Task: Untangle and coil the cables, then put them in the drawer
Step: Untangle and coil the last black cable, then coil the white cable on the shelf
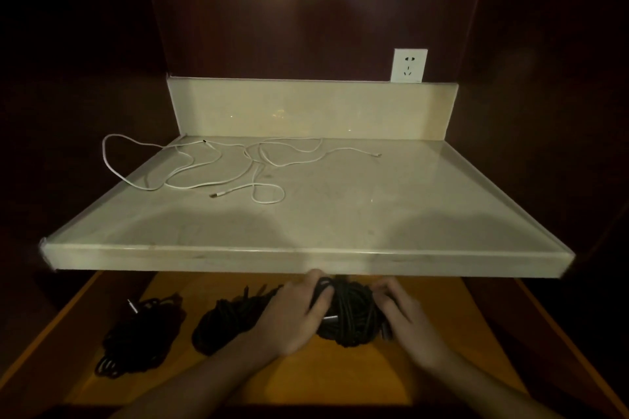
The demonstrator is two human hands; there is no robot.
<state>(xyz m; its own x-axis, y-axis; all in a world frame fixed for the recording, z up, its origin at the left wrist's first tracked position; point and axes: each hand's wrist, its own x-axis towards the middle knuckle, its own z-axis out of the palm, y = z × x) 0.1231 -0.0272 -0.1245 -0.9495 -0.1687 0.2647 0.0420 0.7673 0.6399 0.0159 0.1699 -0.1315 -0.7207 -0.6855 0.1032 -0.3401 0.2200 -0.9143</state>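
Note:
A coiled black cable bundle (350,313) sits low in the open wooden drawer (425,367), just under the counter's front edge. My left hand (296,313) grips its left side, fingers curled over the top. My right hand (403,320) holds its right side. Two more black coiled bundles lie in the drawer: one (224,323) right beside my left hand, another (139,337) further left with a metal plug sticking up. Loose white cables (211,165) sprawl tangled over the left half of the pale stone counter (374,207).
The counter has a low stone backsplash (306,109) and a white wall socket (408,65) above its right part. Dark wood panels close in on both sides. One white cable loop hangs past the counter's left edge.

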